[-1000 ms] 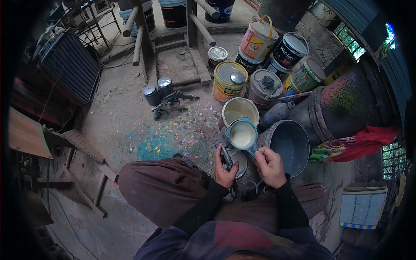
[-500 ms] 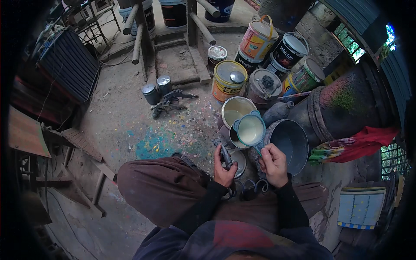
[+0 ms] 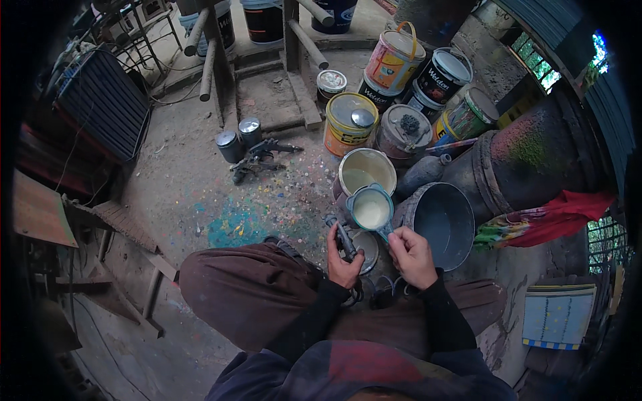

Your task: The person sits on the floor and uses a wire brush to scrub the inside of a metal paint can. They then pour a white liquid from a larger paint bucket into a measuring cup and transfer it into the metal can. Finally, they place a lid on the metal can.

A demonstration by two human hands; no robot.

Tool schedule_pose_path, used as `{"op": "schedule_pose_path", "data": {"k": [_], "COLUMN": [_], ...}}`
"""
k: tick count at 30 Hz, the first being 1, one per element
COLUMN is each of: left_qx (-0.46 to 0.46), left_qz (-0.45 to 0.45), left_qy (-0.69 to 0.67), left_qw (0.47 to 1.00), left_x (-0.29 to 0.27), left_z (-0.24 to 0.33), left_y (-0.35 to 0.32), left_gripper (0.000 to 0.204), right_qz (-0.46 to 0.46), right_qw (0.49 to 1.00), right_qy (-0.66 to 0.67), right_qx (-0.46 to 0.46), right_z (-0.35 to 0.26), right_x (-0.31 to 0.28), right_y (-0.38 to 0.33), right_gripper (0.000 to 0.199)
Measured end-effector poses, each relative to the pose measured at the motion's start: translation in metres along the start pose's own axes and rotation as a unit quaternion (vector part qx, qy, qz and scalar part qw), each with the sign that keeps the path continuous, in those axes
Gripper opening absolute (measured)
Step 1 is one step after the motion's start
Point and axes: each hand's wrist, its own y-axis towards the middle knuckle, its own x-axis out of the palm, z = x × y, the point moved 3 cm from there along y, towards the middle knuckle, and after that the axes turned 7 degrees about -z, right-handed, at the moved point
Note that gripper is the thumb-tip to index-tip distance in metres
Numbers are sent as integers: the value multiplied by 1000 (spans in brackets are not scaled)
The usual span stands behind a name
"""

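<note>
My right hand [image 3: 412,257] is closed round the handle of a small teal-rimmed strainer [image 3: 372,207] with cream-coloured liquid or mesh showing in its bowl. The strainer hangs over the near side of an open bucket of cream paint [image 3: 365,167]. My left hand [image 3: 345,262] is wrapped round a dark grey spray gun [image 3: 344,242], its fingers partly hiding it. Just beyond that hand, partly covered, stands a small round container [image 3: 368,248]. A dark hose [image 3: 383,294] lies by my wrists.
A large dark pail [image 3: 443,224] stands right of my right hand, beside a grey bottle [image 3: 424,174]. Several paint buckets [image 3: 351,123] crowd behind. Two spray guns with metal cups [image 3: 257,157] lie on the paint-spattered floor. A wooden frame [image 3: 294,93] stands farther back; a red cloth [image 3: 555,220] hangs at right.
My right hand has moved the strainer left and a little nearer to me. The left hand keeps its hold on the spray gun, nearly still.
</note>
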Motion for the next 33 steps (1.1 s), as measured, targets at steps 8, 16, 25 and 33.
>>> {"op": "schedule_pose_path", "data": {"k": [8, 16, 25, 33], "left_qx": [17, 45, -14, 24], "left_qz": [23, 131, 170, 189], "left_qy": [-23, 21, -67, -2], "left_qw": [999, 990, 983, 982], "left_x": [-1, -16, -24, -31], "left_z": [-3, -14, -8, -26], "left_y": [2, 8, 12, 13], "left_gripper": [81, 76, 79, 76], "right_qz": [-56, 68, 333, 365], "right_qw": [998, 928, 894, 916], "right_qy": [-18, 339, 112, 83], "right_qx": [20, 138, 279, 142], "right_z": [0, 90, 240, 187], "right_x": [5, -14, -14, -5], "right_y": [7, 90, 176, 185], "right_gripper": [21, 29, 51, 18]}}
